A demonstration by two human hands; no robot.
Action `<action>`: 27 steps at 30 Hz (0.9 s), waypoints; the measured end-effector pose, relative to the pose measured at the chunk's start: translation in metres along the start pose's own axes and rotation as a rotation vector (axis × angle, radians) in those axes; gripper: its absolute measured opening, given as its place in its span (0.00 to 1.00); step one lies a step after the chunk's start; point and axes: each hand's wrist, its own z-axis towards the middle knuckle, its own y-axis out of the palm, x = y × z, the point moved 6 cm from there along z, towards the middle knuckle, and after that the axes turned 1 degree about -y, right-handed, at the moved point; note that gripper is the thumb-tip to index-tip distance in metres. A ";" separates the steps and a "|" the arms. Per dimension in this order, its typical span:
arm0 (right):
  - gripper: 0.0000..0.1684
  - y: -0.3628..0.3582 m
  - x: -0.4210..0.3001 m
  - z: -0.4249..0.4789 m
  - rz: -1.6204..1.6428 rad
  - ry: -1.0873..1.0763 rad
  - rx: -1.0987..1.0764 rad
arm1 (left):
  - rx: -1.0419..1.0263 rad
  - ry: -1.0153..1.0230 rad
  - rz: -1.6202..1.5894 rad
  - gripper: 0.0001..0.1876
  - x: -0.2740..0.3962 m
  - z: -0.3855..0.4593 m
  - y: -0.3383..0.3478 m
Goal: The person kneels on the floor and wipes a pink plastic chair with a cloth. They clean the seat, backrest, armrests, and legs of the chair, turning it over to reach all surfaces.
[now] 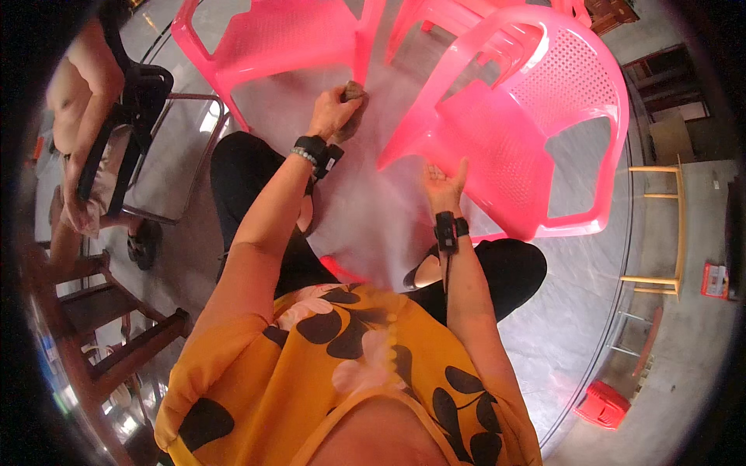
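My left hand (336, 110) is closed on a crumpled brownish cloth (353, 119), which hangs beside the front leg of a pink plastic armchair (285, 38). My right hand (444, 185) has its palm turned up and its fingers apart, with nothing in it. It is by the front edge of the seat of a second pink plastic armchair (495, 151), which is tilted in the view; whether the hand touches it, I cannot tell. Both wrists wear black strapped devices, and the left one also a bead bracelet.
At the left, a person (87, 87) sits near a metal-framed chair (192, 96), with dark wooden furniture (116, 291) below. More pink plastic chairs (443, 14) stand beyond. Along the right are a light wooden frame (679, 227) and a red plastic stool (603, 405). My knees flank the tiled floor (361, 198).
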 end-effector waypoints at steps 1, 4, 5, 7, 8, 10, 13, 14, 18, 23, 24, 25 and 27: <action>0.49 0.013 -0.001 -0.021 -0.063 -0.033 0.001 | 0.013 0.041 0.125 0.20 0.018 -0.004 -0.008; 0.49 0.020 -0.023 -0.070 -0.199 -0.100 -0.003 | 0.111 0.260 0.340 0.21 0.050 -0.020 -0.006; 0.48 0.023 -0.030 -0.078 -0.235 -0.108 -0.012 | 0.160 0.363 0.368 0.21 0.061 -0.024 -0.006; 0.47 0.025 -0.044 -0.088 -0.287 -0.173 0.013 | 0.100 0.479 0.351 0.20 0.073 -0.023 -0.001; 0.47 0.026 -0.051 -0.091 -0.313 -0.203 0.025 | 0.072 0.535 0.344 0.20 0.079 -0.023 0.001; 0.42 0.028 -0.069 -0.089 -0.244 -0.266 0.050 | -0.074 0.460 0.278 0.20 0.092 -0.028 0.014; 0.42 0.045 -0.084 -0.082 -0.148 -0.375 -0.122 | -0.189 0.477 0.152 0.19 0.134 -0.061 0.030; 0.42 0.052 -0.084 -0.080 -0.110 -0.366 -0.177 | -0.222 0.514 0.071 0.19 0.146 -0.070 0.037; 0.39 0.066 -0.087 -0.067 -0.013 -0.350 -0.359 | -0.199 0.735 0.034 0.17 0.181 -0.095 0.086; 0.39 0.070 -0.075 -0.058 -0.033 -0.307 -0.274 | -0.086 0.774 0.080 0.20 0.143 -0.116 0.142; 0.39 0.071 -0.071 -0.055 -0.039 -0.294 -0.293 | -0.072 0.742 0.145 0.21 0.111 -0.116 0.154; 0.39 0.067 -0.074 -0.053 -0.033 -0.314 -0.278 | -0.069 0.715 0.202 0.21 0.107 -0.117 0.156; 0.39 0.063 -0.074 -0.053 -0.025 -0.346 -0.260 | -0.099 0.782 0.251 0.17 0.086 -0.155 0.147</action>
